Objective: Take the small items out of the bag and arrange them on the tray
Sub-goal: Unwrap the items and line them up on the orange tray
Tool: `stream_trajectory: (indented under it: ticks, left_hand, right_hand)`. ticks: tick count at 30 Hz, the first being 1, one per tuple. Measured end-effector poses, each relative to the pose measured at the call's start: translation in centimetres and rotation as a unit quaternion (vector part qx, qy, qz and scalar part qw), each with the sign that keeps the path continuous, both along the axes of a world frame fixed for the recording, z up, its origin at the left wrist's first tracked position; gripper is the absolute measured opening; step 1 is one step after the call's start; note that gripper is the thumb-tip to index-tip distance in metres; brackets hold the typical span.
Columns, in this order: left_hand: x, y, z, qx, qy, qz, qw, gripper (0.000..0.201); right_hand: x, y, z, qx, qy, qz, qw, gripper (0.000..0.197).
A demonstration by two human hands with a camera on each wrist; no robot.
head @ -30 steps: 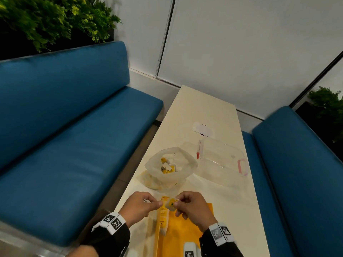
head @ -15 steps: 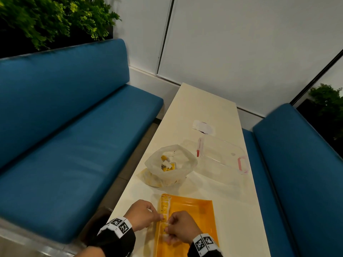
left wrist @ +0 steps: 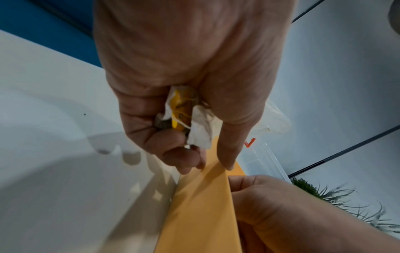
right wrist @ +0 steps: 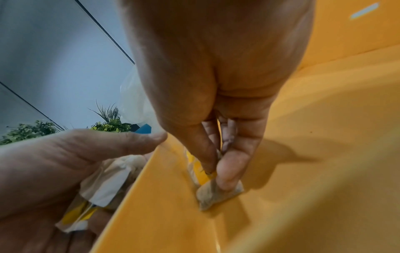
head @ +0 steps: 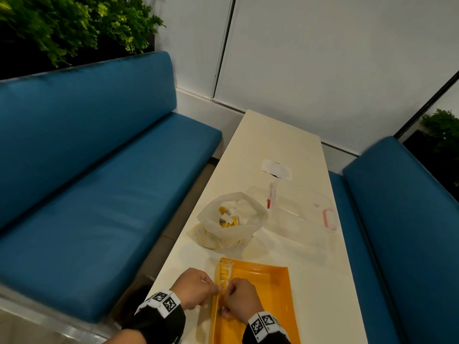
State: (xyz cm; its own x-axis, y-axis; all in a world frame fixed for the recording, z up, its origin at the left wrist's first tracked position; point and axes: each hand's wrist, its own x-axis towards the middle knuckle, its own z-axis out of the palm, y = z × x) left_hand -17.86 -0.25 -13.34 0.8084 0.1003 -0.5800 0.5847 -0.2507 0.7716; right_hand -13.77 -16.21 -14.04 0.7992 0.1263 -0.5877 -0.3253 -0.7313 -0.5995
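L hand (left wrist: 190, 71) clutches small white-yellow packets (left wrist: 184, 111) by shallow orange plastic tray (head: 273, 289) edge. R hand (right wrist: 216, 85) pinches one tan sachet (right wrist: 218, 193) onto tray floor. Translucent plastic bag (head: 233, 217) w/ more sits beyond tray.

Tray's (head: 275, 289) near end runs off the head view's bottom edge; the right hand (head: 242, 300) covers part of the sachet row (head: 224, 273). Bag (head: 250, 219) contents too small to identify.

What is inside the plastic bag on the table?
The plastic bag holds several small yellow-and-white packets, loosely heaped. Anything below the top ones is hidden by the bag's cloudy walls.
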Motion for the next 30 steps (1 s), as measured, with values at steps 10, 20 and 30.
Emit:
stream_trajectory:
  ticks: [10, 20, 30]
  left_hand:
    - [0.1, 1.1, 0.4, 0.026, -0.003, -0.003, 1.000, 0.036]
    - [-0.8, 3.3, 1.8, -0.009, 0.012, 0.040, 0.999, 0.035]
    - [-1.4, 3.3, 5.7, -0.371, 0.029, 0.166, 0.913, 0.056]
  right_hand:
    - [0.4, 1.6, -0.1, 0.010, -0.029, 0.014, 0.999, 0.025]
    - [0.4, 3.0, 0.2, 0.003, -0.065, 0.080, 0.995, 0.019]
    - [-0.2, 1.1, 6.8, 0.089, -0.223, 0.091, 0.967, 0.016]
